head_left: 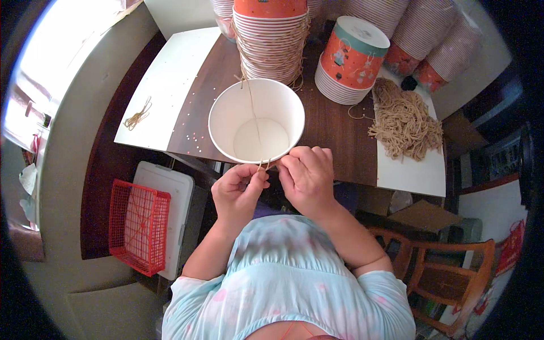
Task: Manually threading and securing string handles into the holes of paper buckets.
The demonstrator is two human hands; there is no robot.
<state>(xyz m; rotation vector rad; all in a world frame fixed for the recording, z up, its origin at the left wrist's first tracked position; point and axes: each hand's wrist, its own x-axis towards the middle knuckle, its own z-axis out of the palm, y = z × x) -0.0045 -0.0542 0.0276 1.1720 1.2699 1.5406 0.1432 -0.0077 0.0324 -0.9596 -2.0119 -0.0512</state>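
A round paper bucket [226, 122], white inside, lies tipped toward me at the near edge of the dark table. A thin tan cord [253, 110] passes through its far rim and runs across the inside to the near rim. Just outside that near rim, my left hand [238, 190] pinches the cord between thumb and fingers. My right hand [306, 178] is closed beside it against the rim's right side, its fingertips on the cord too. Part of the cord is hidden by the fingers.
Behind stands a tall stack of buckets [271, 51] draped with cords. To the right are a shorter orange stack [351, 59] and a heap of tan cords [405, 122]. A loose cord bundle [137, 115] lies left. A red basket [139, 226] and wooden chair [447, 277] flank me.
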